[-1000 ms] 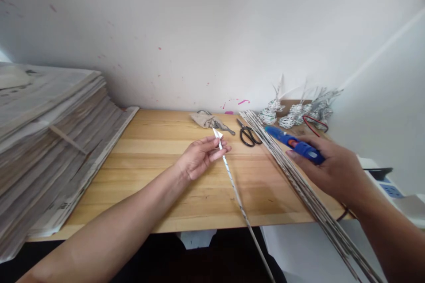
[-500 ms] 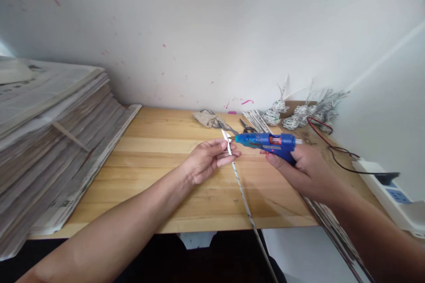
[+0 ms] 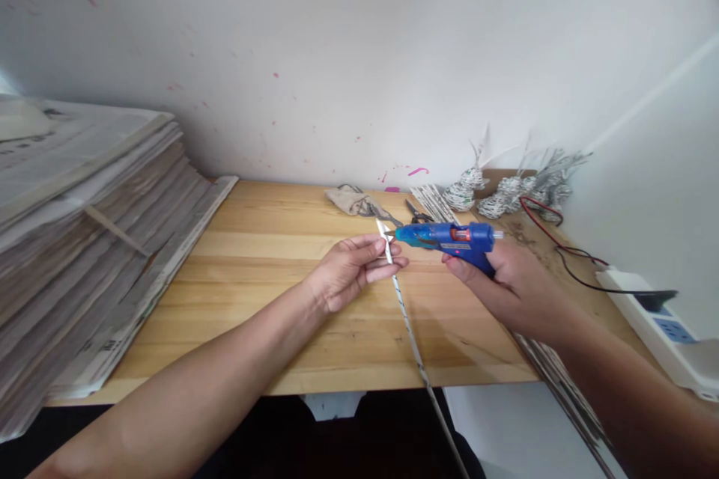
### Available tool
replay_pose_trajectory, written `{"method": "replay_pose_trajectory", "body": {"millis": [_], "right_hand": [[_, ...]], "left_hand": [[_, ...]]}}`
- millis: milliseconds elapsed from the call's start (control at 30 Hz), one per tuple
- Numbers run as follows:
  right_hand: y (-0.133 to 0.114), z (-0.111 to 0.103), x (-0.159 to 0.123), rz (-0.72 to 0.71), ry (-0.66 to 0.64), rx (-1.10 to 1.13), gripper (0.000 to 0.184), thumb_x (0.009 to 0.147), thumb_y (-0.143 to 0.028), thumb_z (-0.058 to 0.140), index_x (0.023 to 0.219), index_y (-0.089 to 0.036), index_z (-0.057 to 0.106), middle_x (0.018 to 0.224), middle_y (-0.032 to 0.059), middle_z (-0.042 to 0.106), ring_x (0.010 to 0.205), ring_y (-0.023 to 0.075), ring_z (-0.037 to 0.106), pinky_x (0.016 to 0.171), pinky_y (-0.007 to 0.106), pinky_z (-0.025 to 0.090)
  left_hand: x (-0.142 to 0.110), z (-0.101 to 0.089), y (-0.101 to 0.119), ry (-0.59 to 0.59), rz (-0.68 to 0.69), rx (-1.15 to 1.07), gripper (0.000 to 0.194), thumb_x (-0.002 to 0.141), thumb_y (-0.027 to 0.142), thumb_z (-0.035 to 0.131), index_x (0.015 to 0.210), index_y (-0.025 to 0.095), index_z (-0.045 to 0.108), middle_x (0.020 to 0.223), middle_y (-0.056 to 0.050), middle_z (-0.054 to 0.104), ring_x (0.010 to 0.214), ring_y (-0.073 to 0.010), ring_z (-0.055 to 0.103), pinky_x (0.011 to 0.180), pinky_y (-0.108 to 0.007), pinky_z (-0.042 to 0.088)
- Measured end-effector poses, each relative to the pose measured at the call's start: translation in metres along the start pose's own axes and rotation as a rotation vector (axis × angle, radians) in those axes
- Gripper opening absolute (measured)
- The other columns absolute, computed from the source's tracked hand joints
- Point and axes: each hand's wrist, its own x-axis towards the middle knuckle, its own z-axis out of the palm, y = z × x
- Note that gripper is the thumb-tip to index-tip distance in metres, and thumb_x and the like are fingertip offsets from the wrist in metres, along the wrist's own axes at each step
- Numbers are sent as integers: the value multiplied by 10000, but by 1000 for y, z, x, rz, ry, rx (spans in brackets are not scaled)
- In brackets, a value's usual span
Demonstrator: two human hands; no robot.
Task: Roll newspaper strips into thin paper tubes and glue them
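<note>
The left hand is lightly pinching a rolled-paper stick near its flared tip, above the tabletop; the right hand is closing round a hot-glue gun's handle. The stick is probably feeling light, stiffish but crushable, so gentle pinching there is suiting it.

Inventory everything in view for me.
Glue gun: one, blue, in right hand
Paper stick: one, white, in left hand
Newspapers: one tall stack, greyish, left
Unidentified object: one, whitish, atop newspapers
Cloth: one, beige, table's back
Scissors: one pair, dark, behind glue gun
Other sticks: many, greyish, right
Woven pieces: several, white, back right
Cable: count unclear, red and black, right
Power strip: one, white, far right
Table: one, tan, centre
Walls: two, white, back and right
Left hand: one, bare, centre
Right hand: one, bare, centre right
</note>
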Motion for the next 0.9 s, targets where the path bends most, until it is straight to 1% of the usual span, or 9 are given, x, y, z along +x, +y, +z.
{"method": "replay_pose_trajectory", "body": {"millis": [100,267,533,767,900], "right_hand": [[1,1,0,25,-28,-35,334,927,-486,495,748,-223,595,521,-3,490,545,172,512,511,295,367],[1,0,-1,22,-33,-56,330,936,-484,479,806,-213,618,534,-2,504,547,170,509,511,296,359],[-1,-2,-2,38,-36,-42,329,919,-471,506,756,-207,615,545,0,524,563,170,516,527,289,363],[2,0,-2,47,-56,-59,327,929,-478,478,819,-205,620,582,9,551,592,183,536,549,301,369],[1,0,-1,47,-59,-53,316,935,-468,472,801,-214,605,582,5,548,586,181,536,525,298,352]], "left_hand": [[1,0,0,5,0,2,101,886,98,585,891,69,682,896,-91,700,863,-207,726,756,-253,598],[2,0,1,9,2,2,114,890,91,574,884,70,686,891,-94,707,855,-206,729,754,-255,599],[1,0,1,3,7,5,127,889,86,573,902,67,697,900,-99,710,868,-211,729,776,-263,600],[0,-2,-1,-4,2,13,122,887,96,582,908,72,699,906,-100,713,874,-212,729,786,-266,598],[-1,0,0,6,-5,21,115,880,91,589,920,72,695,898,-99,714,851,-204,731,777,-256,598]]}}
